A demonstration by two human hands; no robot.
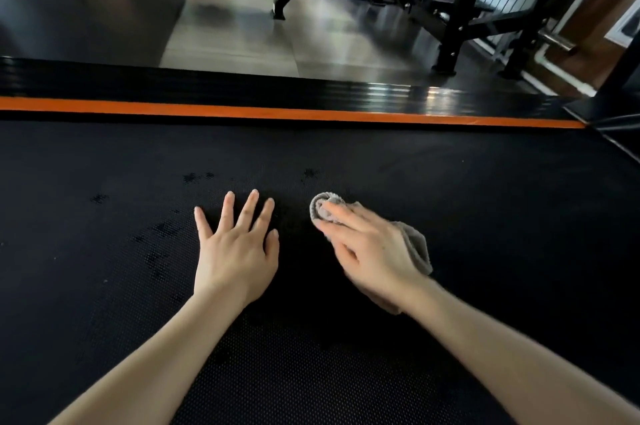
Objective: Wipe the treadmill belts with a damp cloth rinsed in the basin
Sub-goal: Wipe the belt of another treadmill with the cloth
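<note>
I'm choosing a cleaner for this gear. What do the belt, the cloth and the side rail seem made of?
Belt: matte black rubber or PVC, by its fine dimpled weave. Cloth: soft grey terry or microfibre, by its fuzzy folds. Side rail: glossy ribbed black plastic, perhaps coated metal, since it mirrors light; orange stripe along it.
</note>
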